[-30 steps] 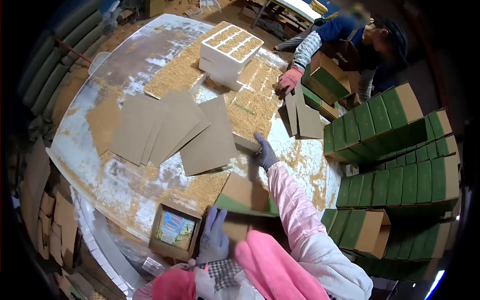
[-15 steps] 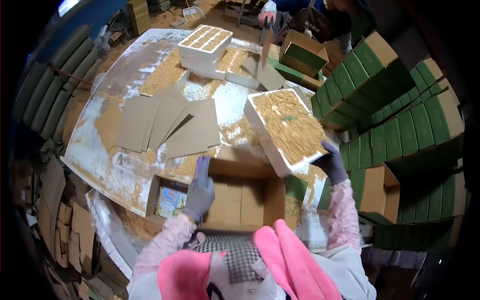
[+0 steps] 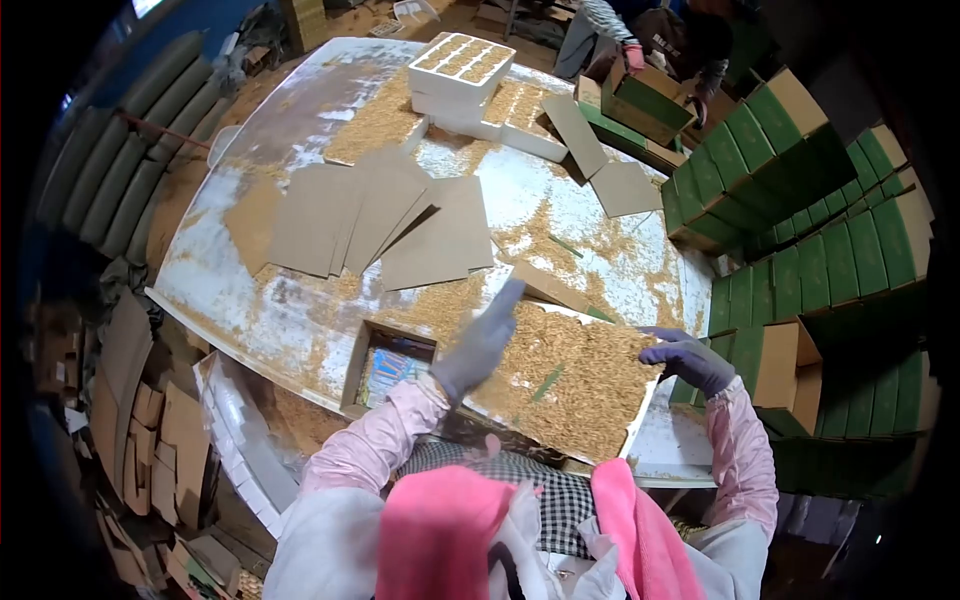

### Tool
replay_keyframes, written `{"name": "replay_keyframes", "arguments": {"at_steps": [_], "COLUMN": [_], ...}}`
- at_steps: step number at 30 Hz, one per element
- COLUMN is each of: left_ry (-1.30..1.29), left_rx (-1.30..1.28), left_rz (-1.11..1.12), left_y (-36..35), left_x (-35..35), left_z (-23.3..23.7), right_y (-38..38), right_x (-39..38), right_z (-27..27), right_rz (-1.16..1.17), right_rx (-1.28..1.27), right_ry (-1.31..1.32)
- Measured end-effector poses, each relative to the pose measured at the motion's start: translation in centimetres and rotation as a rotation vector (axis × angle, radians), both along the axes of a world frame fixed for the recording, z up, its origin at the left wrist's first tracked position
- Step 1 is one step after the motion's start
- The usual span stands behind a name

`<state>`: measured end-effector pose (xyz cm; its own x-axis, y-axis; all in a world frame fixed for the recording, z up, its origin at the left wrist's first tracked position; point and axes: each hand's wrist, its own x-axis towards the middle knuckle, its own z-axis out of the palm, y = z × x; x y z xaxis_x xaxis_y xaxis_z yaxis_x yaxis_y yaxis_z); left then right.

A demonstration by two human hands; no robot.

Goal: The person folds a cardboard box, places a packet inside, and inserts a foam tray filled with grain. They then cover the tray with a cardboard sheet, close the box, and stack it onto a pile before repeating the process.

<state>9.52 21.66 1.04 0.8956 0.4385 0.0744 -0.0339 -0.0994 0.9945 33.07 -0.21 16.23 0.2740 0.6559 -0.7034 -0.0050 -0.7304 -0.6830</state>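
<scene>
A white foam tray [image 3: 645,420] filled with tan husk-like material [image 3: 580,385] lies over the cardboard carton in front of me, hiding most of it; a brown carton flap [image 3: 550,290] shows behind. A green strip [image 3: 548,382] rests on the filling. My right hand [image 3: 692,362], in a grey-purple glove, grips the tray's right end with bent fingers. My left hand [image 3: 482,342], gloved too, lies along the tray's left edge, its fingers stretched out. Left of that hand stands a small open box [image 3: 358,365] with blue printed packets [image 3: 390,372].
Grey cardboard sheets [image 3: 430,240] fan across the littered white table [image 3: 620,270]. White foam boxes [image 3: 460,75] stand stacked at the back. Green cartons [image 3: 730,150] line the right side. A co-worker's gloved hand [image 3: 634,57] touches an open green carton [image 3: 650,100].
My right hand has brought the filled foam tray down and toward me, over the carton. My left hand has shifted to the tray's left edge. The co-worker's hand has moved to the green carton.
</scene>
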Motion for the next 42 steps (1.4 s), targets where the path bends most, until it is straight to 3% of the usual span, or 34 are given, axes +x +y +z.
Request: {"name": "replay_keyframes", "arguments": {"at_steps": [4,5,7,9,10,11,12,14,15,18,19,20,22,24,26,27,28,31,33,34,36,37,38,40,41,42], "left_ry": [0.074,0.045,0.255,0.782,0.964,1.148,1.173,1.178,1.136,0.952,0.907,0.861,0.545,0.356,0.051,-0.099,-0.004,-0.071,-0.044,-0.254,-0.229,-0.053,0.348,0.856,1.127,1.301], "left_rx": [0.016,0.195,-0.151,0.706,0.769,0.831,0.923,0.979,1.030,1.151,1.067,0.979,0.985,0.886,0.414,0.171,0.313,0.293,0.316,0.280,0.232,0.075,0.240,0.801,0.943,1.043], "left_rz": [-0.099,-0.135,-0.117,-0.018,-0.028,-0.035,-0.007,0.022,0.006,0.015,-0.047,-0.104,0.173,0.293,0.220,0.190,0.079,-0.212,-0.287,-0.295,0.206,0.357,0.305,0.075,-0.056,-0.310], "left_y": [3.9,6.1,11.0,14.7,15.7,16.5,17.2,17.5,17.8,17.9,18.4,18.6,16.6,13.6,10.7,9.3,8.3,4.8,4.8,5.5,5.8,6.9,7.9,7.1,5.6,4.4], "left_x": [-0.2,0.7,1.6,3.7,4.2,4.2,3.9,4.0,4.4,3.7,3.6,3.6,2.6,1.3,-0.1,-0.9,-2.0,-2.0,-3.0,-3.7,-6.4,-8.4,-10.6,-13.6,-13.9,-13.9], "left_z": [-0.6,-4.3,-3.9,-9.1,-9.5,-10.0,-13.5,-12.2,-13.4,-13.7,-12.2,-10.4,-4.5,3.8,8.3,10.1,12.1,13.8,15.5,15.2,13.5,11.4,9.3,0.9,-3.0,-3.9], "right_y": [3.8,4.2,4.1,4.2,4.3,4.6,4.7,3.6,4.0,2.4,3.1,3.9,4.0,4.4,2.7,2.9,2.8,3.8,3.9,3.4,2.0,0.7,-0.6,-3.0,-3.0,-3.2], "right_x": [-0.1,-0.2,0.7,0.8,0.4,-0.4,-1.0,-1.9,-1.9,-3.0,-3.7,-4.6,-5.7,-6.0,-7.1,-7.4,-8.1,-9.0,-8.2,-7.2,-7.7,-7.4,-7.0,-6.9,-7.7,-8.2], "right_z": [-1.1,-1.7,-4.4,-5.9,-6.3,-7.2,-8.5,-11.7,-12.2,-14.2,-14.2,-14.3,-16.8,-14.5,-10.8,-8.0,-5.1,1.7,1.7,0.7,0.6,0.1,-0.6,-1.9,-1.6,-1.8], "right_rz": [0.172,0.167,0.205,0.188,0.211,0.364,0.518,0.576,0.613,0.563,0.593,0.626,0.510,0.442,0.089,-0.075,-0.252,0.010,0.354,0.383,0.187,0.034,-0.121,-0.625,-0.756,-0.759], "right_rx": [-0.100,-0.115,-0.093,-0.106,-0.129,-0.200,-0.273,-0.172,-0.324,-0.218,-0.288,-0.360,-0.299,-0.324,0.145,0.470,0.796,0.925,0.830,0.875,0.864,0.884,0.899,0.868,0.858,0.832], "right_ry": [-0.023,-0.030,0.020,0.036,-0.041,-0.375,-0.705,-1.029,-0.960,-1.182,-1.213,-1.245,-1.359,-1.101,-1.025,-1.183,-1.301,-1.566,-1.384,-1.255,-1.259,-1.216,-1.171,-0.825,-0.725,-0.693]}}
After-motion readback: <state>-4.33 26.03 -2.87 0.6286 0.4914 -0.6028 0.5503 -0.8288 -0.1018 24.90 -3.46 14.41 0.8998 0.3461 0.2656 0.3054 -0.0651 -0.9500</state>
